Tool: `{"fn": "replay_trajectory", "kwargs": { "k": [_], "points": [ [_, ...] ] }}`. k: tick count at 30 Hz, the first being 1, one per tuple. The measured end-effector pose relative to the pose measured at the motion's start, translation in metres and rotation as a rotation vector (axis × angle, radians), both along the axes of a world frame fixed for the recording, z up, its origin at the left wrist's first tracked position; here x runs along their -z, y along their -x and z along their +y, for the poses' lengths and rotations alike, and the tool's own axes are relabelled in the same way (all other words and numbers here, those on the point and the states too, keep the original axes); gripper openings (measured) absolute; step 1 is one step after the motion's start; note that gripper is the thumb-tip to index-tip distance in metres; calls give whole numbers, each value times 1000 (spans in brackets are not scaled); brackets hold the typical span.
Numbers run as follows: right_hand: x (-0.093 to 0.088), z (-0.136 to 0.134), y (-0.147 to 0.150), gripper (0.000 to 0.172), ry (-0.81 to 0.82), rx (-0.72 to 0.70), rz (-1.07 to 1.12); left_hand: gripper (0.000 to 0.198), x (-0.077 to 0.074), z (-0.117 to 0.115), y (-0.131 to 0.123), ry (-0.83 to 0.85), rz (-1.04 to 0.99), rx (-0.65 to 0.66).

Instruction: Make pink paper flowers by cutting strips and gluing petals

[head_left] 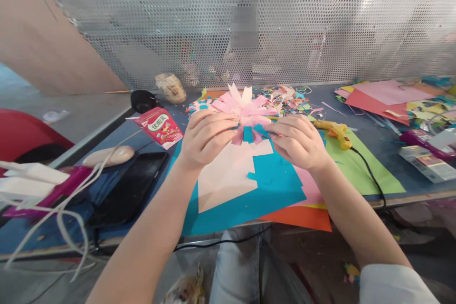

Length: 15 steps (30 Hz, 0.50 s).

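Between my hands, above the paper sheets, is a pink and white paper flower [247,109] with loops and pointed strips spread outward. My left hand [210,135] is closed on the flower's left side, its fingertips partly hiding what they pinch. A small blue paper strip [261,130] sticks out at the fingertips of my right hand [299,140], which is closed in a pinch by the flower's lower right. Another blue strip [248,135] shows at the flower's lower edge. Below lie a cut pale pink sheet [224,178] and a blue sheet [278,185].
A yellow glue gun [335,132] lies on a green sheet [374,171] to the right. Paper scraps [290,99] are piled behind the flower. A red drink carton [162,127], a black phone [130,190] and white cables [66,199] are on the left. A perforated metal panel [278,23] stands behind.
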State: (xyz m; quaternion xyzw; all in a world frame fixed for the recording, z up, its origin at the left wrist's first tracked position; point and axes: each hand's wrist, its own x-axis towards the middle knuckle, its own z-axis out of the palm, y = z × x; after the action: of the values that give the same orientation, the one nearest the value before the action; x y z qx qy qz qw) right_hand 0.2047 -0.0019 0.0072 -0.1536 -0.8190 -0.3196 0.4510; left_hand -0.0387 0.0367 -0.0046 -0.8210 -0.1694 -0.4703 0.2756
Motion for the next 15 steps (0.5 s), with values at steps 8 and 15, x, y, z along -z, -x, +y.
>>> {"fn": "replay_trajectory", "kwargs": {
  "k": [8,15],
  "points": [
    [0,0,0,18,-24,42,-26,14,-2,-1,-1,-61,-9,83],
    [0,-2,0,19,-27,36,-43,11,-3,-2,-2,-87,36,8]
  ]
}}
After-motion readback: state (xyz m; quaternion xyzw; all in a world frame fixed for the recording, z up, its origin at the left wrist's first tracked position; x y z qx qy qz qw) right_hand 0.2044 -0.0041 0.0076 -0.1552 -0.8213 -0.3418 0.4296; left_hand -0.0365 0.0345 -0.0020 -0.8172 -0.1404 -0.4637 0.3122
